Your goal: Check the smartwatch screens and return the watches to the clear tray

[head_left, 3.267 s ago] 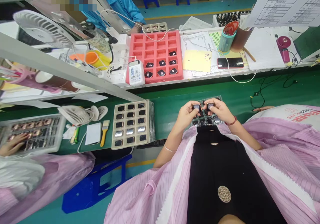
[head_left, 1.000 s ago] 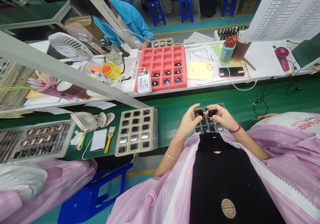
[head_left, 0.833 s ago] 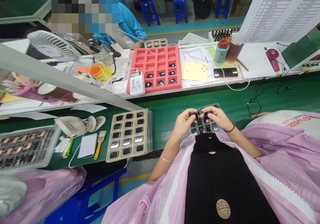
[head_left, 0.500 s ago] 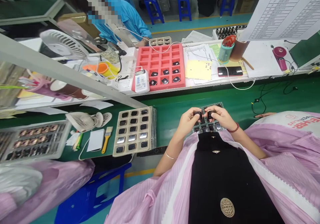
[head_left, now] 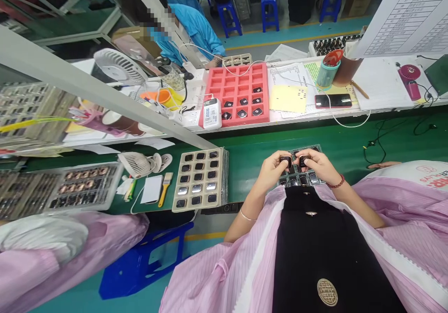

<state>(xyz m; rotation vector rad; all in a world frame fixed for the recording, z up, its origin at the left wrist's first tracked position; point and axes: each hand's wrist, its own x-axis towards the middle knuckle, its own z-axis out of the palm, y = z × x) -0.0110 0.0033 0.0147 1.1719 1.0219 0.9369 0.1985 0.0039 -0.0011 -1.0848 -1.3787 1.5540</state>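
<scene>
My left hand [head_left: 271, 169] pinches a small square black smartwatch body [head_left: 285, 161] between thumb and fingers. Close to it, my right hand [head_left: 319, 165] grips a second dark smartwatch body [head_left: 303, 161], its thumb on the face. The two pieces are side by side with a narrow gap between them. Beneath both hands lies a clear plastic tray [head_left: 317, 148], with several glossy black square pieces in its pockets. My fingers and the held pieces cover part of that tray.
A stack of beige trays [head_left: 224, 177] with dark square pieces stands to the left, near a yellow-handled brush [head_left: 164, 192] and a white fan [head_left: 136, 164]. On the raised shelf are a red foam tray [head_left: 238, 82] and a phone [head_left: 333, 100]. Co-workers sit on both sides and opposite.
The view has turned slightly left, so everything appears farther right. Both hands keep their hold on the two smartwatch bodies, with little visible movement.
</scene>
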